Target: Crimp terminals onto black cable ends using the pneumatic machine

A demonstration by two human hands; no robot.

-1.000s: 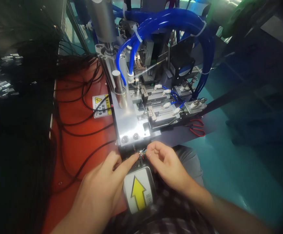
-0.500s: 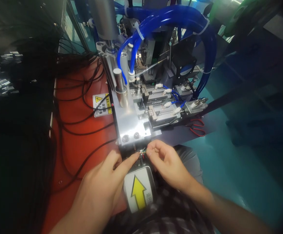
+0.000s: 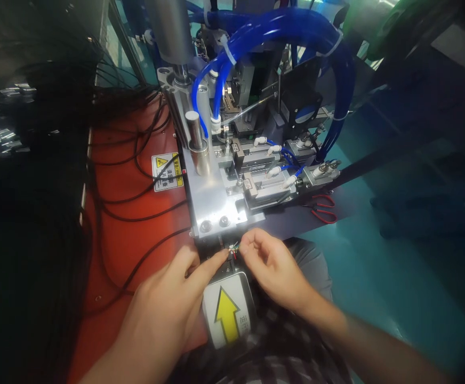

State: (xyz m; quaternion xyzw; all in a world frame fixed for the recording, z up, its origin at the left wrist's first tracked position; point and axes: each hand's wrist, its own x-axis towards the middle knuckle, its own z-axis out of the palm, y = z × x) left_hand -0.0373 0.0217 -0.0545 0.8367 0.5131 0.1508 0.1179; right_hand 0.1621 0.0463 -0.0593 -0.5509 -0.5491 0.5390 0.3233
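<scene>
Several thin coloured wires [image 3: 235,248] lie at the front of a metal machine fixture, between my two hands. My right hand [image 3: 272,264] pinches them between thumb and forefinger, the other fingers curled. From the other side, my left hand [image 3: 168,293] reaches in with one digit stretched out, its tip on or right at the wire ends. Another digit of that hand is bent and stands apart from it; the rest are hidden underneath. Just below the wires sits a white-topped cover with a yellow arrow [image 3: 227,314]. Whatever the wire ends rest on is too small to make out.
Behind the hands stands the metal fixture [image 3: 212,200] with cylinders and thick blue air hoses [image 3: 344,69]. Red-handled cutters [image 3: 324,216] lie at the right. Black cables [image 3: 144,218] cross the red base [image 3: 152,245] beside a warning label [image 3: 162,184].
Both hands hold nearly the same pose at the wires. The view has shifted very slightly; nothing has been let go or picked up.
</scene>
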